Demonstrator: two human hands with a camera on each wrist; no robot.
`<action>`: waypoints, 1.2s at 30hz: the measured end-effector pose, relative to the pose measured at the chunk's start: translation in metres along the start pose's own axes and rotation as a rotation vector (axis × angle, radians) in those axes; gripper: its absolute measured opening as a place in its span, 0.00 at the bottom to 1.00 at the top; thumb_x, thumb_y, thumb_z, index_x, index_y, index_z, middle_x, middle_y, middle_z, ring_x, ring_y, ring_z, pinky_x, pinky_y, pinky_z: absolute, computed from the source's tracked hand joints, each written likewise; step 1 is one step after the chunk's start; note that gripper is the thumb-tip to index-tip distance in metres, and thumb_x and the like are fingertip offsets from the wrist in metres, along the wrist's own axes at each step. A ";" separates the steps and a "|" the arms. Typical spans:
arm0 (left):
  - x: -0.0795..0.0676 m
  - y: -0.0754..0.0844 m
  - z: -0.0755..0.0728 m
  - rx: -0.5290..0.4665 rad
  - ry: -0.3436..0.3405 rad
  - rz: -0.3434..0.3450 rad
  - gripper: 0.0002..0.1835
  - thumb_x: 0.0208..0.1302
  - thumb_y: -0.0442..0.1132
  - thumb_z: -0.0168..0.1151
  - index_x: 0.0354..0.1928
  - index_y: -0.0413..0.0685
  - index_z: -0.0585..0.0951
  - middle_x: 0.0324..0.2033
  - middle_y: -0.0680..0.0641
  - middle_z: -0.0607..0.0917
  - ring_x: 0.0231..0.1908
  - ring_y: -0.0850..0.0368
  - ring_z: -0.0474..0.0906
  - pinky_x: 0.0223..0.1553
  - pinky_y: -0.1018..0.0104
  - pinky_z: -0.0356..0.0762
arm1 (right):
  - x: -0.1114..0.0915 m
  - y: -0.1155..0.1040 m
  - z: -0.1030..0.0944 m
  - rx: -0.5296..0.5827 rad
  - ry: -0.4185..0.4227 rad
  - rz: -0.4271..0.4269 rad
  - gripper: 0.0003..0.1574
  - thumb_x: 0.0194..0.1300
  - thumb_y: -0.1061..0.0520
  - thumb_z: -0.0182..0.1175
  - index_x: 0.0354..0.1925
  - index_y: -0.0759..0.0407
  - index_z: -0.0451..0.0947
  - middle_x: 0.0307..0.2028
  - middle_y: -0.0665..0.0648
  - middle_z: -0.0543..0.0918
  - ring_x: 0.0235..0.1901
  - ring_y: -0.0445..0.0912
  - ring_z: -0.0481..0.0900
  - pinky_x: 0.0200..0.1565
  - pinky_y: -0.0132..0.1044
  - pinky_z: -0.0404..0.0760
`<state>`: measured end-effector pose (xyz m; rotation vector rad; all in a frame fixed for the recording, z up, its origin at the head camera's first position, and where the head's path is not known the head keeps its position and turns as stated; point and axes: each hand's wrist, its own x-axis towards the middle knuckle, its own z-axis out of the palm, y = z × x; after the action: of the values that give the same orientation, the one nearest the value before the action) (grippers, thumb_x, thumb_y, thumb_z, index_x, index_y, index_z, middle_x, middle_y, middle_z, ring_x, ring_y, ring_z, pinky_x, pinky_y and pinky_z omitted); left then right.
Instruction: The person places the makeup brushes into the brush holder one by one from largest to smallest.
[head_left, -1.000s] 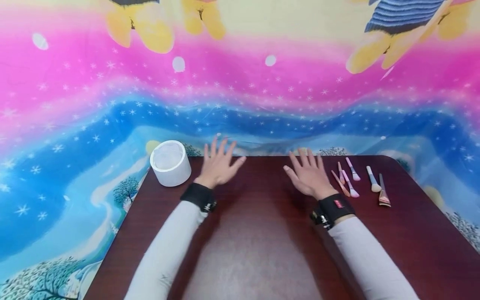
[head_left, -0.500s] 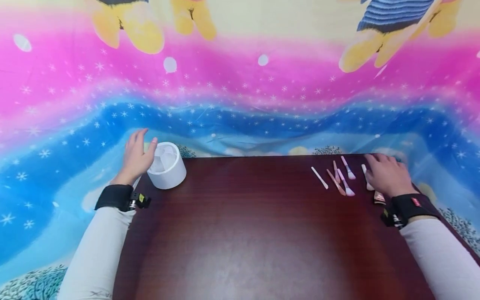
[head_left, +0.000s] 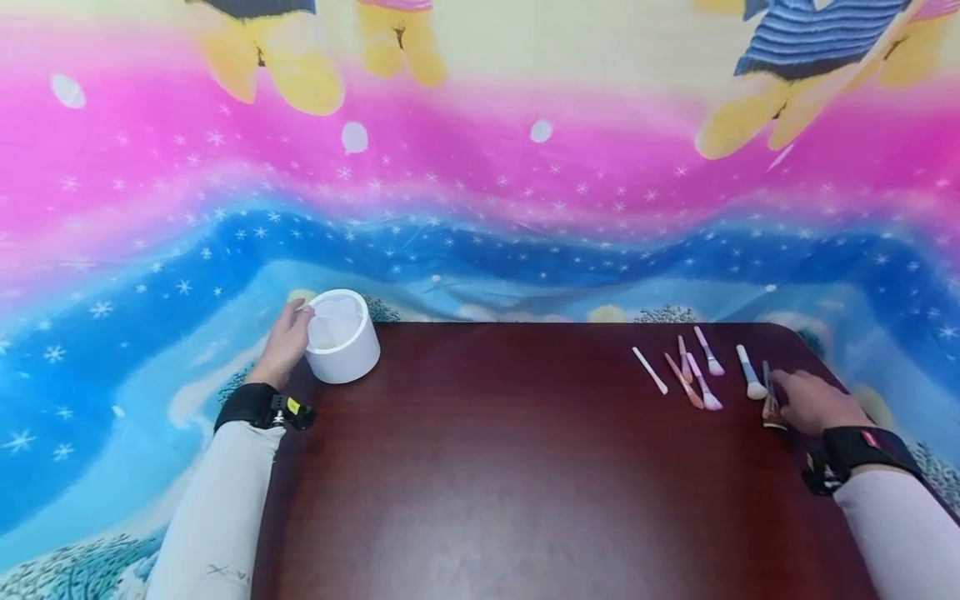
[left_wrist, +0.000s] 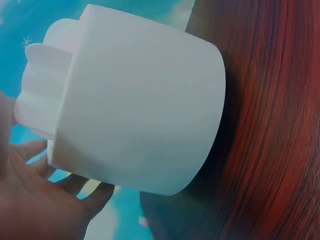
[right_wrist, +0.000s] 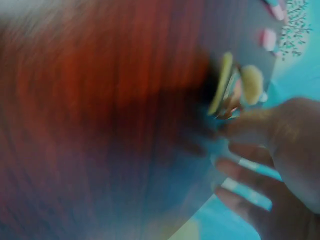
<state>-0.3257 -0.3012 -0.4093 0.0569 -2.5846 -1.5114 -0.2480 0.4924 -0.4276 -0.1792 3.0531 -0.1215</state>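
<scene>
A round white makeup brush holder [head_left: 345, 354] with inner dividers stands at the table's far left corner. My left hand [head_left: 288, 337] grips it at its left side, thumb at the rim; in the left wrist view the fingers [left_wrist: 95, 202] pass behind its wall [left_wrist: 140, 110]. On the right, a flat makeup brush [head_left: 772, 408] lies at the left of my right hand [head_left: 817, 402], fingertips right at it. In the blurred right wrist view, the thumb [right_wrist: 250, 127] overlaps the brush's lower end, and the other fingers stretch out apart, with nothing between them.
A brush with a pale round head [head_left: 753, 383] lies left of the flat brush. Several pink brushes [head_left: 705, 392] and a thin white stick [head_left: 650, 371] lie further left. The dark red table [head_left: 517, 467] ends at a printed curtain [head_left: 480, 242].
Both hands have moved outward from mid-table. The left has come down onto the holder; the right has dropped back beside the flat brush. The white stick, hidden at first, shows now.
</scene>
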 end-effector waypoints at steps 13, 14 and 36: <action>0.018 0.007 0.037 -0.110 0.040 -0.020 0.27 0.73 0.45 0.25 0.71 0.47 0.54 0.68 0.42 0.56 0.66 0.46 0.49 0.64 0.45 0.49 | -0.021 0.010 0.011 -0.008 -0.020 -0.064 0.14 0.52 0.68 0.59 0.40 0.63 0.75 0.30 0.59 0.74 0.31 0.56 0.72 0.27 0.52 0.74; 0.018 0.006 0.039 -0.121 0.054 -0.010 0.27 0.73 0.45 0.25 0.70 0.47 0.55 0.68 0.42 0.57 0.65 0.46 0.49 0.64 0.46 0.49 | -0.023 0.010 0.011 -0.003 -0.026 -0.079 0.12 0.52 0.69 0.59 0.37 0.61 0.75 0.28 0.57 0.74 0.29 0.54 0.71 0.26 0.48 0.73; 0.003 0.027 0.135 -0.418 0.076 0.025 0.20 0.72 0.37 0.37 0.63 0.55 0.69 0.61 0.50 0.68 0.57 0.53 0.63 0.57 0.49 0.61 | -0.007 -0.040 -0.064 0.003 0.322 -0.274 0.07 0.52 0.58 0.67 0.29 0.56 0.77 0.20 0.48 0.69 0.21 0.43 0.65 0.23 0.40 0.64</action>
<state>-0.3477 -0.1715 -0.4507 0.0341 -2.1523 -1.9610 -0.2415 0.4583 -0.3597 -0.6363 3.3267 -0.1890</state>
